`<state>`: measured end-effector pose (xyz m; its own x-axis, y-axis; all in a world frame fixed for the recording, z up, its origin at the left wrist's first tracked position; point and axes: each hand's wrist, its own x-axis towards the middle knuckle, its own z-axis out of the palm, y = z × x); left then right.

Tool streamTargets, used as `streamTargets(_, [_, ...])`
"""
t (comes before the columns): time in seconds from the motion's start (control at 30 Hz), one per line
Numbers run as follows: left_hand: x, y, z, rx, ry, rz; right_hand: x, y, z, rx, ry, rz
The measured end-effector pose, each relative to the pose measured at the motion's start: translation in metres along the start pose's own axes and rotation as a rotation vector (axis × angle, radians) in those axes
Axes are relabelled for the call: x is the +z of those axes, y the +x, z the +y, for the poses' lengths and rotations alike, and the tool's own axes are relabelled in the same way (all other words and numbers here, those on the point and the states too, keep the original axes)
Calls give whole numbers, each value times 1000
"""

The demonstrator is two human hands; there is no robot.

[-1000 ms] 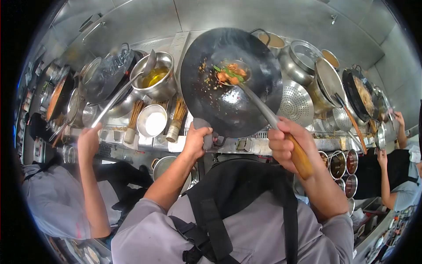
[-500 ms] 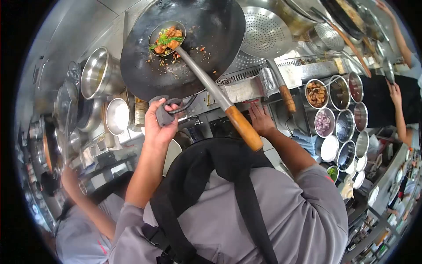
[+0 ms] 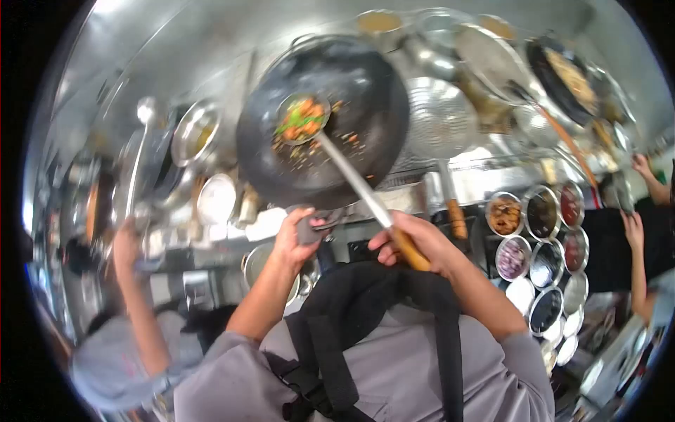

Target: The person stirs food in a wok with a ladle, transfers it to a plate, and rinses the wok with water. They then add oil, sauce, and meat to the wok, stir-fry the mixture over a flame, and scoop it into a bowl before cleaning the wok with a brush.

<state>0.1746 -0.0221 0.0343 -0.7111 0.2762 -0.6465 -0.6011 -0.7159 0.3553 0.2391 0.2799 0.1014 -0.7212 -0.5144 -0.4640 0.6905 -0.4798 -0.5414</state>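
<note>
My left hand [image 3: 287, 240] is closed around a folded grey cloth [image 3: 307, 229] at the near handle of a large black wok [image 3: 369, 88]. Inside the wok, a ladle's bowl holds browned food pieces with green bits [image 3: 304, 121], and crumbs are scattered over the metal around it. The long ladle [image 3: 357, 184] slants toward me, its wooden grip lying in my right hand [image 3: 437, 246]. The fingers of that hand curl about the grip, though the view is slightly blurred.
A perforated skimmer [image 3: 441, 116] lies right of the wok. Metal containers of ingredients, including chopped purple onion [image 3: 512, 258], stand at the right. A steel bowl [image 3: 197, 132] is at the left. Co-workers' arms show on the left [image 3: 137, 288] and right [image 3: 636, 246].
My right hand has come up from the counter edge to the ladle's wooden grip. The wok and ladle appear lower and further right in view. My left hand still holds the cloth.
</note>
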Motion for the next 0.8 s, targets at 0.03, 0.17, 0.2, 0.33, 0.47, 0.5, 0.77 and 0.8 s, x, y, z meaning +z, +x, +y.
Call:
streamTargets(0.03, [24, -14, 1, 103, 71, 56, 4, 5, -11, 15, -69, -130])
streamTargets(0.17, [62, -18, 19, 32, -106, -157, 36, -8, -25, -114, 248, -140])
streamTargets(0.2, [68, -25, 17, 55, -71, -142, 42, -19, -18, -160, 187, -155])
streamTargets(0.33, [87, -25, -12, 256, 302, -340, 42, -90, 19, -457, -10, -71])
streamTargets(0.47, [112, -30, -37, 281, 721, -559, 52, -181, 94, -655, -145, 243])
streamTargets(0.5, [122, -39, -46, 255, 760, -640, 64, -202, 122, -694, -69, 307])
streamTargets(0.77, [140, -86, -230, -1061, 1163, -1306, 237, -230, 371, -1202, 376, 1127])
streamTargets(0.8, [125, -94, -266, -1333, 1177, -1124, 252, -219, 389, -1230, 541, 1235])
